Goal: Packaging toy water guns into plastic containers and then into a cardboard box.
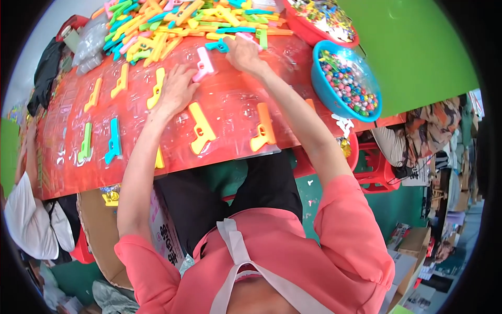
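My right hand (244, 54) is stretched to the far middle of the red table, its fingers closed on a blue toy pistol (217, 45). My left hand (179, 88) lies low over the clear plastic trays, fingers apart, between a yellow toy pistol (157, 88) and a pink toy pistol (204, 64). Its fingertips are beside the pink grip; whether they touch it I cannot tell. Closer to me, a larger yellow pistol (201, 128) and an orange pistol (263, 127) rest in trays. Farther left lie a blue pistol (113, 141) and a green pistol (85, 142).
A heap of colourful toy pistols (172, 23) covers the table's far side. At the right, a blue basin (316, 68) holds small shiny balls, beside a red basin (308, 35) of wrapped pieces. Another person's sleeve (31, 214) shows at left; a cardboard box (99, 230) stands below the table.
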Available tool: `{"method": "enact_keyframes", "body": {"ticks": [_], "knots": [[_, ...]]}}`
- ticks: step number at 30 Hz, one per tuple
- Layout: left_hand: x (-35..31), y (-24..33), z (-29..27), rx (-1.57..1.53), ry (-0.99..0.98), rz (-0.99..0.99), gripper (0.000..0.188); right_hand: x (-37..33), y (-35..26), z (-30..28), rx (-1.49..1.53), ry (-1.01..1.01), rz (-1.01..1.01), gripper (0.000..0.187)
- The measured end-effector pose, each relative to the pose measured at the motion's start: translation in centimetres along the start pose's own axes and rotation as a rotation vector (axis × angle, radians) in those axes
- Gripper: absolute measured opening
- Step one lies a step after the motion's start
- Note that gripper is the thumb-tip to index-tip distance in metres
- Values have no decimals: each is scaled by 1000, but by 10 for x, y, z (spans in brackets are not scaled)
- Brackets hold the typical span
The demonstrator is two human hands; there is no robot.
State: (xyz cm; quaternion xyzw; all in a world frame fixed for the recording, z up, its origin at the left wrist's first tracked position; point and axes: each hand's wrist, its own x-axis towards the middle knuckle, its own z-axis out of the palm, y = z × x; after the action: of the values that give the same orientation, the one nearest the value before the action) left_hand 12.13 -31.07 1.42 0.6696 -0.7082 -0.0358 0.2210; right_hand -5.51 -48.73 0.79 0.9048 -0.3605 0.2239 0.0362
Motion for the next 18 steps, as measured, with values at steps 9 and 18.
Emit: {"method": "enact_keyframes", "body": {"ticks": [9, 18], "knots": [[39, 48, -10, -192, 126, -56, 50, 0, 61, -81, 253, 249, 42, 22], [140, 170, 86, -1321, -442, -649, 50, -55, 119, -245, 790, 510, 97, 17]]}}
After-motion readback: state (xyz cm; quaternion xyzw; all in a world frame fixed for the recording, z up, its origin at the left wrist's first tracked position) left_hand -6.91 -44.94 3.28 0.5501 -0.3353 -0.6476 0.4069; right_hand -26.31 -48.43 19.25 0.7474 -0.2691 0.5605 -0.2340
